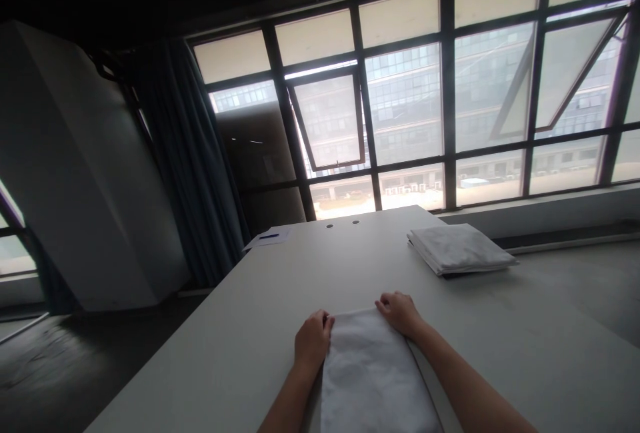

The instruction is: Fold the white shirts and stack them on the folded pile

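A folded white cloth [375,373] lies lengthwise on the white table [225,346], its near end running out of the bottom of the view. My left hand [314,338] is closed on the cloth's far left corner. At the far right corner, my right hand [399,313] grips the edge with bent fingers. Between the two hands the far edge runs nearly straight, and soft wrinkles cross the surface. The undersides of the corners, and the fingertips beneath them, are hidden.
A stack of folded white cloths [463,248] rests at the table's right side. Paper sheets [280,234] with a dark pen [269,236] lie at the far left edge. Two round holes sit near the far end. Beyond are a blue curtain [187,160] and windows, some tilted open.
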Motion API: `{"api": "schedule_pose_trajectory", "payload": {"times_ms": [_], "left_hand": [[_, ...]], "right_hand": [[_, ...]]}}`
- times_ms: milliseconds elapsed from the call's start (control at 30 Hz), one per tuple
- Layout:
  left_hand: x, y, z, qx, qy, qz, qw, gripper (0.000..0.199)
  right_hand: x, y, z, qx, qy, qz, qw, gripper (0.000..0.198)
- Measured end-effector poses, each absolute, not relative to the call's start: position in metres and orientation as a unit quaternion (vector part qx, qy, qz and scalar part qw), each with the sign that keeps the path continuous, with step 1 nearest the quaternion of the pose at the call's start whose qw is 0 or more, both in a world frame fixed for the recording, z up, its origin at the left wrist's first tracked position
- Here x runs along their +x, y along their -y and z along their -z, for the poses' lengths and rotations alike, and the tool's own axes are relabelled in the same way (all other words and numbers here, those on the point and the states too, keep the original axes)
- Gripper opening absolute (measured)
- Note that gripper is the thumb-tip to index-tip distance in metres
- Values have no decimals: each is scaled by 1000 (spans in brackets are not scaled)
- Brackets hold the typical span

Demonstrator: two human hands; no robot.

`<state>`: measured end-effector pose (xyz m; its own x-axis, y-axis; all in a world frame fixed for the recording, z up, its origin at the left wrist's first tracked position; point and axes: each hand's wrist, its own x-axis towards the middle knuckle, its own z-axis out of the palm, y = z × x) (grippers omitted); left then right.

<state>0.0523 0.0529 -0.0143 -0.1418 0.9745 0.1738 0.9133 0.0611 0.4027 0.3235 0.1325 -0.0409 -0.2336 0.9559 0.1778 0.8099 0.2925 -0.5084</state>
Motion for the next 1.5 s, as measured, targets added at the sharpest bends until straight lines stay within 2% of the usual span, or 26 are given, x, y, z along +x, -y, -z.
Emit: {"api": "schedule_pose_trajectory", "payload": {"times_ms": [233, 500, 667, 800, 867, 933, 1000, 1133, 1333, 1500], "left_hand": [[49, -55, 16, 641, -734, -206, 86, 30], [54, -60, 14, 630, -753, -175, 71, 24], [63, -54, -6, 661, -733, -159, 30, 23], [92, -39, -18, 757, -635, -154, 13, 46], [110, -28, -14, 804, -578, -133, 47, 48], [125, -17, -4, 827, -543, -110, 97, 59], [131, -8, 6, 825, -540, -90, 137, 73], [125, 3, 12, 806, -567, -58, 158, 87], [106, 1, 1, 788, -599, -25, 142, 94], [82, -27, 7, 754, -649, -62, 83, 86]], "right_hand": [[329, -131, 39, -577, 775, -150, 212, 25], [331, -133, 39, -587, 769, -149, 204, 21], [332, -133, 39, -590, 766, -143, 209, 17], [332, -132, 38, -589, 767, -142, 214, 17], [333, -132, 39, -588, 766, -141, 218, 17], [334, -131, 39, -589, 763, -140, 226, 17], [336, -130, 39, -592, 758, -138, 235, 17], [337, -128, 39, -602, 743, -137, 258, 15], [339, -134, 36, -619, 704, -149, 314, 19], [354, -115, 35, -585, 709, -192, 343, 20]]}}
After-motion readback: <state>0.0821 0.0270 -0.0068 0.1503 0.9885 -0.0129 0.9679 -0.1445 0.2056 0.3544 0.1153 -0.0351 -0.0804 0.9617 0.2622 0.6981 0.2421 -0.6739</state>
